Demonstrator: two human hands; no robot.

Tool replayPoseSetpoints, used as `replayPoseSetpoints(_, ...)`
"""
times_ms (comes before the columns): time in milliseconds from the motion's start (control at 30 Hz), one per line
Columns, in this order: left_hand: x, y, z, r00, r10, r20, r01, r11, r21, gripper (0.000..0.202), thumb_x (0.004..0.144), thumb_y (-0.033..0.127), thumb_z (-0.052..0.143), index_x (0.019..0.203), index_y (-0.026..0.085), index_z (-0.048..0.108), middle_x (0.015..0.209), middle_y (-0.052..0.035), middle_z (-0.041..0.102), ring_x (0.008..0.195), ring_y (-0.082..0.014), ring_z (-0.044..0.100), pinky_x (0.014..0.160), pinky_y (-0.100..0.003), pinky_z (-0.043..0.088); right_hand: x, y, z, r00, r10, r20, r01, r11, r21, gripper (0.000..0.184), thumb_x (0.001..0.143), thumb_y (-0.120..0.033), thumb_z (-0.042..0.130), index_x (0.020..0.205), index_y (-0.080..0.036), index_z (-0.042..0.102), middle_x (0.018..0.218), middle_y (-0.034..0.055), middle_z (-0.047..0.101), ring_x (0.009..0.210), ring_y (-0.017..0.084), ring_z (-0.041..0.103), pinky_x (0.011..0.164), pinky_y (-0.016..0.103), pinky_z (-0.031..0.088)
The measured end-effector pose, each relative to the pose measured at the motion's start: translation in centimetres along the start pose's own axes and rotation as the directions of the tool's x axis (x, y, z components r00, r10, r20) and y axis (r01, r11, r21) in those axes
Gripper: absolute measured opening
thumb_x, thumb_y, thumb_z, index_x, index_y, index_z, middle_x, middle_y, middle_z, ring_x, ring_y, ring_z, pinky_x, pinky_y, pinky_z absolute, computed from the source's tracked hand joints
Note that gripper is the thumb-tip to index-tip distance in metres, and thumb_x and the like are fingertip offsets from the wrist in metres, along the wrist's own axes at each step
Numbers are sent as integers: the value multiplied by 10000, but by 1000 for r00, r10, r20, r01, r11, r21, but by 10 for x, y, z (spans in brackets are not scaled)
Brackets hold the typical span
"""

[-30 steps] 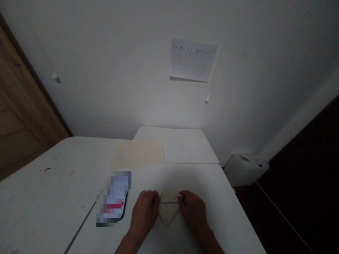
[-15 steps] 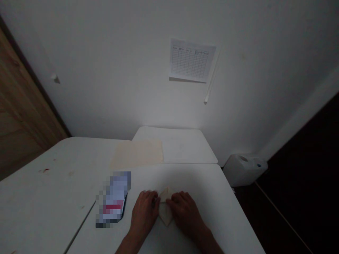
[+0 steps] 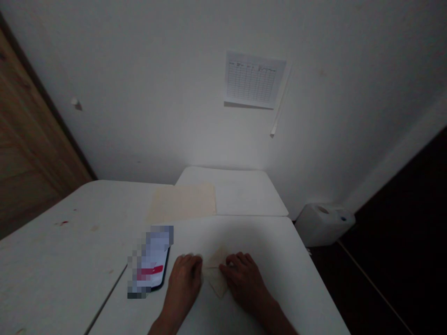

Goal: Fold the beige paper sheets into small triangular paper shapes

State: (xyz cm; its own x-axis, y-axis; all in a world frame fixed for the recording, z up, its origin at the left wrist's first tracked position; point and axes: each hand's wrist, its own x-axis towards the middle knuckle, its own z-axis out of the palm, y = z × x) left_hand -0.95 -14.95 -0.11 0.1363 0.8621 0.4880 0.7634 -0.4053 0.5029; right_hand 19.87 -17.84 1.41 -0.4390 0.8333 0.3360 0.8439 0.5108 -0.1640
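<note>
A small folded piece of cream paper (image 3: 217,278) lies on the white table between my hands, with a crease across its middle and a point toward me. My left hand (image 3: 184,281) is closed at the paper's left side, thumb and fingers pinching a flap at its edge. On the right side, my right hand (image 3: 244,281) is closed too, its thumb and forefinger gripping the paper's edge. The fingertips of both hands partly hide the paper's sides.
A phone (image 3: 153,260) with a lit, partly blurred screen lies left of my hands. A flat cream sheet (image 3: 183,202) rests farther back across the table tops (image 3: 251,193). A printed table sheet (image 3: 254,81) hangs on the wall. A white plastic jug (image 3: 321,228) stands beyond the table's right edge.
My left hand has moved a little to the left, and the folded paper's left side now spreads wider. My right hand has stayed nearly in place on the paper.
</note>
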Motion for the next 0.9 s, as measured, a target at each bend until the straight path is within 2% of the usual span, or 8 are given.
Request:
replayPoseSetpoints(133, -4, -2, -2, 999, 42, -21, -43, 999, -11, 196, 889, 200, 457, 891, 196, 653, 867, -75, 660, 857, -225, 608, 802, -373, 507, 0, 0, 1, 1000, 4, -16, -4, 1000, -6, 231, 871, -190, 600, 1080, -288, 615, 1046, 21, 635, 955, 205, 530, 853, 348, 392)
replayPoseSetpoints(233, -9, 3, -4, 982, 183, 39, -182, 982, -41, 255, 881, 139, 442, 1043, 194, 631, 998, -101, 642, 963, -229, 599, 835, -372, 525, 0, -1, 2, 1000, 15, -14, -15, 1000, -2, 239, 866, -179, 603, 1073, -296, 621, 1041, 13, 635, 959, 199, 531, 872, 346, 389)
replayPoseSetpoints(333, -12, 9, -6, 918, 349, 186, -344, 937, -59, 399, 830, 54, 438, 1157, 220, 595, 1172, -104, 611, 1104, -238, 563, 913, -384, 521, -1, -1, 2, 1000, 23, -11, -23, 1000, 22, 238, 879, -170, 585, 1074, -299, 628, 1030, 17, 639, 961, 200, 533, 880, 342, 387)
replayPoseSetpoints(400, -13, 11, -5, 881, 394, 264, -400, 916, -31, 459, 799, 27, 452, 1195, 223, 576, 1222, -96, 602, 1143, -253, 549, 945, -413, 515, -1, 0, 2, 999, 29, -13, -29, 998, 51, 235, 885, -160, 574, 1069, -293, 633, 1023, 20, 643, 960, 199, 536, 875, 336, 388)
replayPoseSetpoints(533, -12, 15, -2, 867, 380, 322, -408, 913, 19, 444, 774, -2, 474, 1158, 190, 591, 1188, -93, 621, 1115, -265, 561, 958, -441, 510, -3, 1, -1, 999, 43, -16, -41, 992, 118, 215, 889, -147, 560, 1050, -267, 637, 1017, 20, 650, 952, 196, 541, 881, 336, 383)
replayPoseSetpoints(667, -9, 18, 3, 870, 341, 355, -368, 930, 7, 410, 775, -12, 500, 1130, 169, 597, 1097, -96, 636, 1023, -243, 588, 928, -403, 522, -6, 1, -3, 999, 39, -13, -37, 990, 135, 205, 881, -134, 549, 1029, -248, 635, 1027, 24, 648, 962, 195, 537, 896, 344, 369)
replayPoseSetpoints(800, -3, 18, 10, 881, 318, 351, -341, 940, 4, 419, 796, -5, 517, 1148, 210, 591, 1064, -82, 632, 976, -225, 594, 858, -353, 535, -8, 1, -2, 998, 63, -24, -59, 989, 136, 237, 866, -147, 566, 1068, -258, 622, 1085, 33, 622, 998, 209, 516, 902, 356, 359)
replayPoseSetpoints(900, 5, 19, 16, 896, 254, 365, -281, 959, 23, 371, 828, 9, 510, 1119, 220, 603, 998, -66, 623, 930, -207, 591, 807, -318, 528, -9, 0, -4, 995, 95, -23, -91, 987, 129, 232, 880, -173, 555, 1080, -270, 622, 1076, 44, 599, 999, 220, 499, 890, 362, 361)
